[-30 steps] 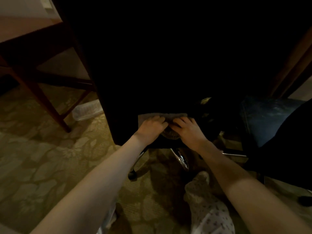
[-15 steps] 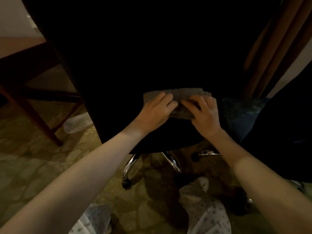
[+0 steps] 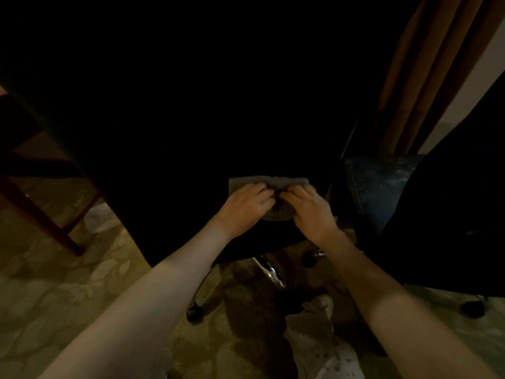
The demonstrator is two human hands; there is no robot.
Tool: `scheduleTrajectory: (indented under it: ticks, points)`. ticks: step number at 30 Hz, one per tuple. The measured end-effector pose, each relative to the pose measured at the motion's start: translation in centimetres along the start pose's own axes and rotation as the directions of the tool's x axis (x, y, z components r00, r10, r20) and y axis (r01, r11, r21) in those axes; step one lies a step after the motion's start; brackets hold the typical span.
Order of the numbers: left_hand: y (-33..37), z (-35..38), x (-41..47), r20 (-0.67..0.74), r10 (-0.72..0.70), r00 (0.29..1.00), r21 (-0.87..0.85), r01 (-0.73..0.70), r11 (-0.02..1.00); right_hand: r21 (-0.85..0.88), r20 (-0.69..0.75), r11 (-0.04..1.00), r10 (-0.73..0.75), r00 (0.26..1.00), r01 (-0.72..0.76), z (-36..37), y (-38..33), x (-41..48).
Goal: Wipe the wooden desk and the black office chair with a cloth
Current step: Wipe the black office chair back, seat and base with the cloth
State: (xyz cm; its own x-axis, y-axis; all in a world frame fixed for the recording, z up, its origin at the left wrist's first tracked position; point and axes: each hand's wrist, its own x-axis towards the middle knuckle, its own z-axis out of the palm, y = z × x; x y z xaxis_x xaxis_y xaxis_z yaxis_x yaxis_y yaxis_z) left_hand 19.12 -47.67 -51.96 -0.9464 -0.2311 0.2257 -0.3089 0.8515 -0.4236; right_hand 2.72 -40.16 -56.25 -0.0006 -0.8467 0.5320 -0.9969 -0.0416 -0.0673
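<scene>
At the far left, the wooden desk [image 3: 41, 217] shows one leg standing on the patterned carpet [image 3: 54, 283]. Right of it, the black office chair [image 3: 218, 105] turns its back to you and fills the middle. Low on that back lies the grey cloth [image 3: 273, 181]. Your left hand [image 3: 243, 206] presses on it, fingers curled into the fabric. Your right hand [image 3: 308, 212], just beside the left, grips the same cloth with bent fingers. At the far right hangs a brown curtain [image 3: 426, 64].

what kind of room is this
Likely a hotel room, though that's a guess: patterned carpet, long brown curtains, and a wooden desk to the left of a black wheeled chair.
</scene>
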Motion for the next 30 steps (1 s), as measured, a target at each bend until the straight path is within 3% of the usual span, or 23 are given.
scheduleTrajectory:
  ticks: [2, 4, 6, 9, 11, 14, 17, 19, 23, 30]
  points:
    - [1.2, 1.0, 0.3, 0.096, -0.013, 0.995, -0.032, 0.016, 0.999, 0.021, 0.275, 0.997, 0.067, 0.959, -0.075, 1.2, -0.2, -0.6]
    - [2.4, 1.6, 0.4, 0.228, -0.066, 0.971, -0.069, 0.084, 0.994, 0.006, 0.393, 0.998, 0.049, 0.918, -0.056, 1.9, -0.4, -1.2]
    - [3.0, 1.8, 0.9, 0.285, -0.082, 0.955, -0.077, 0.108, 0.991, 0.01, 0.317, 1.0, 0.001, 0.949, -0.004, 1.5, 0.0, -1.7]
    - [2.9, 0.1, 1.6, 0.229, -0.098, 0.968, -0.093, 0.122, 0.988, 0.02, 0.066, 0.999, -0.052, 0.996, 0.051, 1.1, 1.9, -2.3]
    - [2.7, -1.2, 2.4, 0.093, -0.061, 0.994, -0.11, 0.071, 0.991, 0.011, -0.106, 0.998, -0.067, 0.992, 0.069, -0.3, 2.9, -2.2]
    - [2.5, -3.3, 4.7, -0.142, 0.038, 0.989, -0.057, -0.046, 0.997, 0.024, -0.398, 1.0, 0.018, 0.917, -0.009, -2.7, 4.3, -1.8]
    - [2.5, -5.0, 7.8, -0.279, 0.155, 0.948, 0.052, -0.146, 0.988, 0.059, -0.505, 0.979, 0.199, 0.84, -0.196, -4.0, 5.6, -1.5]
    - [2.4, -5.5, 9.5, -0.24, 0.193, 0.951, 0.093, -0.176, 0.98, 0.069, -0.507, 0.965, 0.253, 0.824, -0.254, -4.3, 6.4, -0.8]
    - [2.4, -3.4, 10.4, -0.179, 0.238, 0.955, 0.171, -0.208, 0.963, 0.109, -0.353, 0.942, 0.335, 0.874, -0.317, -3.1, 6.4, 0.0]
    - [2.9, 1.8, 7.3, -0.041, 0.265, 0.963, 0.119, -0.259, 0.959, 0.235, -0.19, 0.896, 0.422, 0.886, -0.376, 3.6, 3.8, -2.4]
